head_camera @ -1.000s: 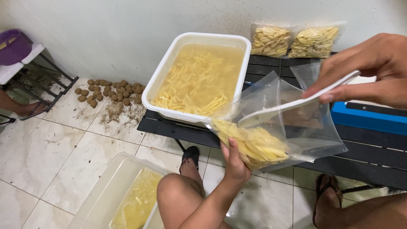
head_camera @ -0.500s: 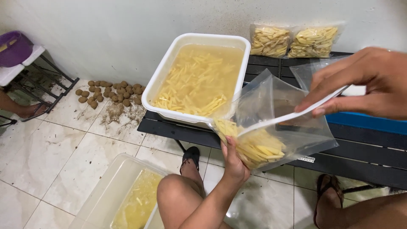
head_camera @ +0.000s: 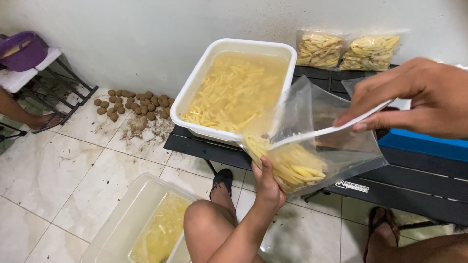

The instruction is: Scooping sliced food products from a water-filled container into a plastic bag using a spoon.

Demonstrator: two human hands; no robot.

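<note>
My left hand (head_camera: 269, 184) grips the bottom of a clear plastic bag (head_camera: 317, 141) partly filled with pale cut potato sticks (head_camera: 295, 168). My right hand (head_camera: 419, 97) pinches the handle of a white utensil (head_camera: 326, 131) whose far end reaches into the bag's open mouth. The bag hangs just in front of a white rectangular tub (head_camera: 209, 78) holding cloudy water and many potato sticks, which stands on a low black slatted table (head_camera: 195, 146).
Two filled bags of potato sticks (head_camera: 348, 51) lean against the wall behind the tub. A clear tub (head_camera: 126, 224) with yellowish liquid sits on the tiled floor by my knee. Small brown potatoes (head_camera: 134, 103) lie by the wall. A blue box (head_camera: 424, 146) rests on the table at right.
My right hand has lowered and shifted left, bringing the white utensil's end deeper into the bag. My left hand and the bag stay nearly in place.
</note>
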